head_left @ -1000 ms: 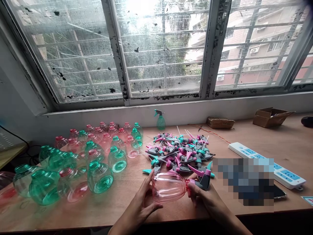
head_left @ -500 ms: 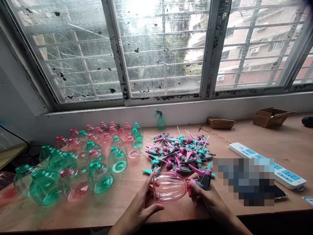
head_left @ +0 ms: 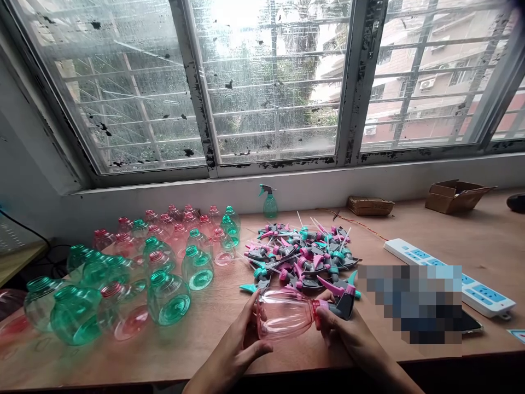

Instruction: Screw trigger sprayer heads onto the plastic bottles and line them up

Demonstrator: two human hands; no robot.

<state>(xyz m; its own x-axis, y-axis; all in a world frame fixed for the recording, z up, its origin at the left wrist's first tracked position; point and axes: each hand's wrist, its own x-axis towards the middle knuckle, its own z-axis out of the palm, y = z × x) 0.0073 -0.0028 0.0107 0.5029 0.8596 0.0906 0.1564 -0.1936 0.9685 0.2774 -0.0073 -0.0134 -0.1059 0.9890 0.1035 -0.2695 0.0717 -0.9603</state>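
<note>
A clear pink spray bottle (head_left: 285,316) lies sideways in the air between my hands, above the table's front edge. Its base end rests in my left hand (head_left: 241,336), with fingers behind and thumb below. At the neck, my right hand (head_left: 338,328) is closed around the pink collar. A grey and pink spray head (head_left: 344,302) sits on the neck and points right. Just behind the bottle is a pile of loose spray heads (head_left: 303,254) in grey, pink and teal, several with thin tubes.
Many open pink and green bottles, such as a green bottle (head_left: 168,300), stand on the left. A complete green spray bottle (head_left: 269,203) is by the wall. To the right lie a power strip (head_left: 451,279), a phone (head_left: 470,323) and two cardboard boxes, one a torn open box (head_left: 455,198).
The bottle has turned slightly about its long axis. Both hands stay in nearly the same place, and the left thumb has shifted a little.
</note>
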